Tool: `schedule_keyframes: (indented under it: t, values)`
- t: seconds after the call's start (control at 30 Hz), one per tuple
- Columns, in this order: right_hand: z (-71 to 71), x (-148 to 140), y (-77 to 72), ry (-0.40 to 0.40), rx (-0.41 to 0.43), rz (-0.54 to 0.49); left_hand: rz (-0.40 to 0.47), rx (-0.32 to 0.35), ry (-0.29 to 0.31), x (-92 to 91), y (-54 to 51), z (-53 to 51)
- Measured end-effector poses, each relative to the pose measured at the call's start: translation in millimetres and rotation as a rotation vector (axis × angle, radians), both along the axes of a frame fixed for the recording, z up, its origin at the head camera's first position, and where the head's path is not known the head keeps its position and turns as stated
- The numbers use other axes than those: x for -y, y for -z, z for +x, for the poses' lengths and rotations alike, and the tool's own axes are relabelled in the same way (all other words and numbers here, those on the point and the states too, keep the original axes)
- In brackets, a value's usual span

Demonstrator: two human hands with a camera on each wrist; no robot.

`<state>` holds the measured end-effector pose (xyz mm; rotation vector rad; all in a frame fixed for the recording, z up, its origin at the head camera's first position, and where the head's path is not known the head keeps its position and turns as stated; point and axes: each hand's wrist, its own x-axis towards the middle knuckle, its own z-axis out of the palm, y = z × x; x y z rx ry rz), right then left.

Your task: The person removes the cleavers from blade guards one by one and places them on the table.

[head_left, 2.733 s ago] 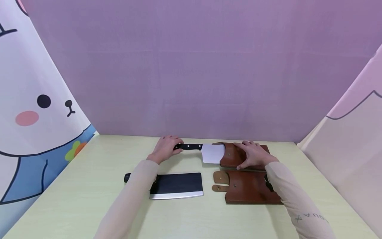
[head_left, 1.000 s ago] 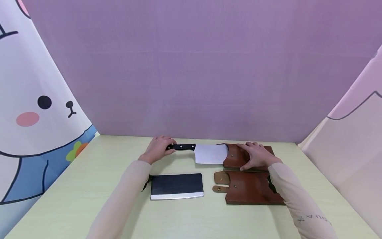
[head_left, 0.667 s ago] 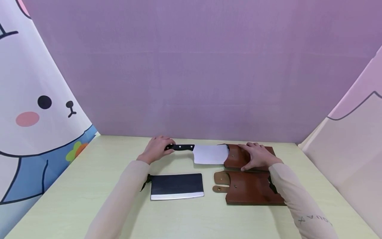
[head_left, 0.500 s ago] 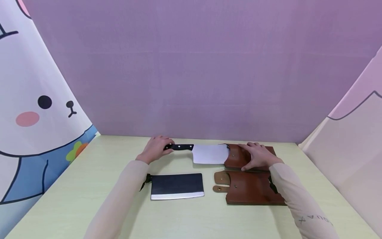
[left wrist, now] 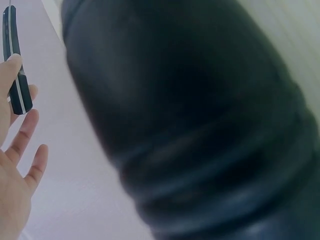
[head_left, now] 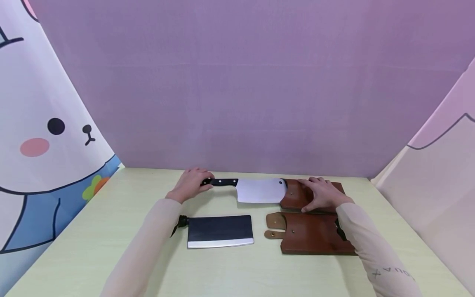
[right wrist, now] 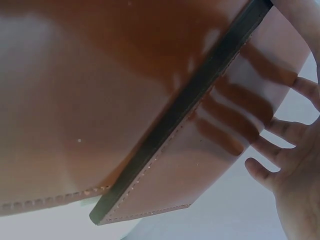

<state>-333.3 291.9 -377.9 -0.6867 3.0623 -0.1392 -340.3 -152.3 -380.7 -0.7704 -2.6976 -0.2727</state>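
My left hand (head_left: pixel 190 184) pinches the rear end of a cleaver's (head_left: pixel 261 190) black riveted handle; the left wrist view shows thumb and fingertips on that handle (left wrist: pixel 14 65). The pale blade lies almost wholly outside a brown leather sheath (head_left: pixel 293 194), its front edge and hole right at the sheath's mouth. Across this sheath my right hand (head_left: pixel 323 194) holds on, thumb at the near edge and fingers at the far one. In the right wrist view, several fingertips of the right hand (right wrist: pixel 295 165) touch the sheath's (right wrist: pixel 165 185) far edge.
Nearer on the pale table (head_left: pixel 222 272) lies a second, dark-bladed cleaver (head_left: pixel 220 231), its handle partly behind my left forearm. To its right is a second brown sheath (head_left: pixel 315 233) with strap flaps at its mouth. A purple backdrop (head_left: pixel 237 103) rises behind the table.
My left hand has drawn the cleaver leftward out of the far sheath, baring more blade and the hole near its end. The right hand and sheath have shifted slightly right.
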Motion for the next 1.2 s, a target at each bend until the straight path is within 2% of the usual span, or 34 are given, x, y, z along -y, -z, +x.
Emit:
schedule_keyframes:
  t: [0.8,1.2]
  values:
    - [-1.7,-4,1.2,-0.025,-0.009,-0.009,-0.009,0.011,-0.02,13.1,-2.4,3.8]
    - [-3.5,-6,4.3,-0.017,-0.018,-0.015,-0.009,0.039,-0.034,15.7,-5.0,5.8]
